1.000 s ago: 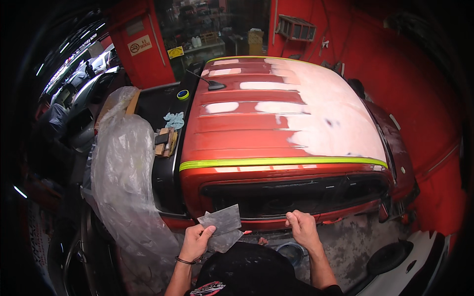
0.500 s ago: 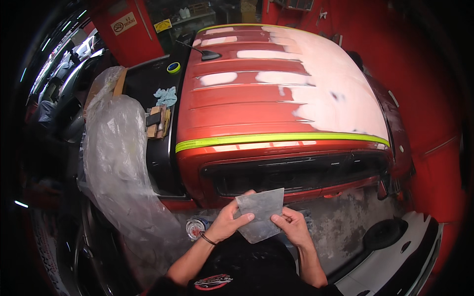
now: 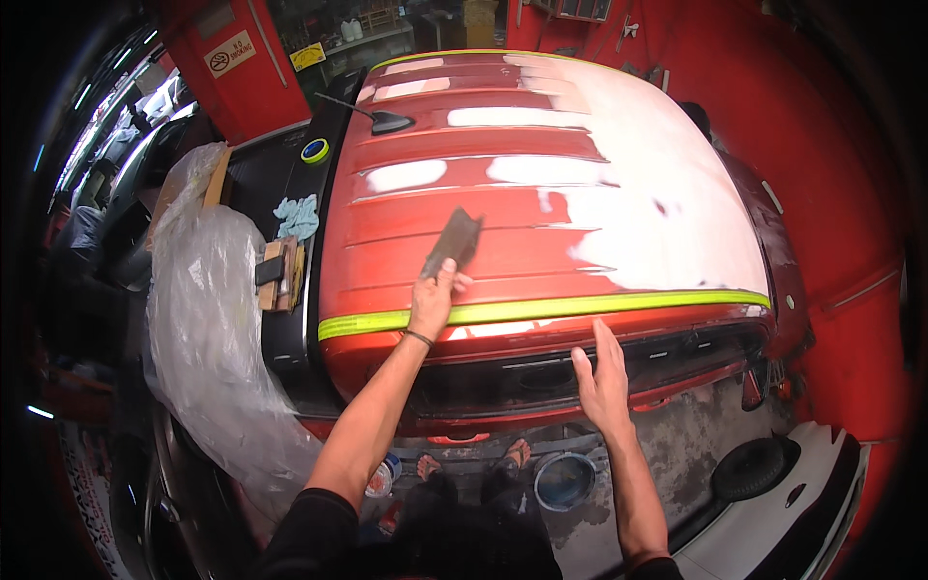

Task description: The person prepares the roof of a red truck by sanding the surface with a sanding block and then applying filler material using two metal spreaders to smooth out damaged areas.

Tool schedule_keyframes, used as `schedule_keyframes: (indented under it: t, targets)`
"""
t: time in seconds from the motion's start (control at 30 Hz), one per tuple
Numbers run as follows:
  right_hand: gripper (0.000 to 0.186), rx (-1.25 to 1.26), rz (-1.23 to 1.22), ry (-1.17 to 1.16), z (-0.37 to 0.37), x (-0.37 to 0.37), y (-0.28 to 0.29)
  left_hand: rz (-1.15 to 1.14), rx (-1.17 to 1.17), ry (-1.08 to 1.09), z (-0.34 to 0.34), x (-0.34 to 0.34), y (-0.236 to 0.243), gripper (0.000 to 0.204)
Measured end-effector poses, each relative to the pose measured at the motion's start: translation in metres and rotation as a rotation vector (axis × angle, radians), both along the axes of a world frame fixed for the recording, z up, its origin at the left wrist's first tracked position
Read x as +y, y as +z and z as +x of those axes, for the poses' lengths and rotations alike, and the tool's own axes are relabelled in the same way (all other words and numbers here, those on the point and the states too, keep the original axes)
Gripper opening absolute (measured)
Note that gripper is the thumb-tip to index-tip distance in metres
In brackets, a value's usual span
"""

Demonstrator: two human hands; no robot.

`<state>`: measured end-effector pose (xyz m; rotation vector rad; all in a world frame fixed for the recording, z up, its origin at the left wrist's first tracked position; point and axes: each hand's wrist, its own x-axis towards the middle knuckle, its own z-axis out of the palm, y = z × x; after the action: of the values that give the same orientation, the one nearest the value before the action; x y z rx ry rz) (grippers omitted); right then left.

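Roof [image 3: 406, 224] red, blotched white and pale pink; edge tape [image 3: 541, 307] lime-yellow; sheet [image 3: 453, 242] dark grey; rag [image 3: 298, 218] pale blue; wall [image 3: 822, 193] deep red.

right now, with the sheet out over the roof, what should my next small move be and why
Probably flatten the sheet against the roof with your left hand: that hand grips its near end over a red stretch, and the far edge looks bent. Whether sheet and roof touch is unclear. Your right hand is open and empty.
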<state>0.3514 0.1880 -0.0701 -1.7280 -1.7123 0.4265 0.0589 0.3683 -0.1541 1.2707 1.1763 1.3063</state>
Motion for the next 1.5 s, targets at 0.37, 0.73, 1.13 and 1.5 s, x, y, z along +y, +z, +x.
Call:
schedule_keyframes:
  t: [0.37,0.73,1.13,1.5]
  targets:
    - [0.084,-0.475,0.026,-0.313,0.071,0.322,-0.096,0.115,-0.053,0.417,0.015,0.061,-0.049,0.057]
    - [0.068,-0.006,-0.168,0.849,-0.157,0.441,-0.083,0.101,-0.216,0.569,0.022,0.054,-0.033,0.069]
    - [0.098,-0.481,-0.110,0.310,-0.177,0.570,-0.084,0.028,0.013,0.560,0.026,0.061,-0.020,0.058]
    - [0.107,-0.505,-0.292,-0.316,0.032,0.654,-0.086,0.014,0.072,0.647,0.028,0.059,-0.028,0.061]
